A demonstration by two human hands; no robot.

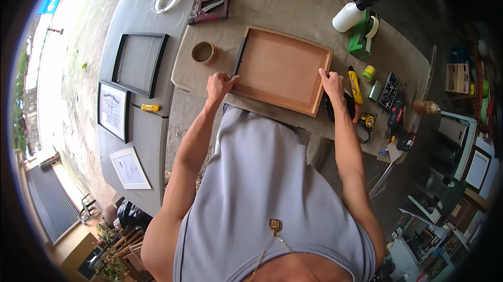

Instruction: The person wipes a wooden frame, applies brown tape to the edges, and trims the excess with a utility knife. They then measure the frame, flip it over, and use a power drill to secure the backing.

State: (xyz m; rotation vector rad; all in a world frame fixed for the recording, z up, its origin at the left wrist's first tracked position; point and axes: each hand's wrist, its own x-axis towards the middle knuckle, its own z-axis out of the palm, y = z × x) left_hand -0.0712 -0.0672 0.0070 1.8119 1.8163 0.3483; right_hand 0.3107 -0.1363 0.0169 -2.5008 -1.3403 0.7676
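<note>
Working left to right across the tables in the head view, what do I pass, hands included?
Black-framed certificate, yellow-handled tool, brown tape roll, left hand, shallow wooden frame, right hand, yellow utility knife, grey-green cylinder, dark rectangular case.

Frame [284,67]: rectangular, shallow, tray-like. Raised rim of bare light-brown wood on the faces toward the camera; outer left side black. Flat, plain brown panel fills the recess, no break seen in it. All four sides joined. Pose: recess facing up, long sides running left to right, right end angled toward the wearer. Lies on the cloth-covered table [293,1], by its near edge.
</note>
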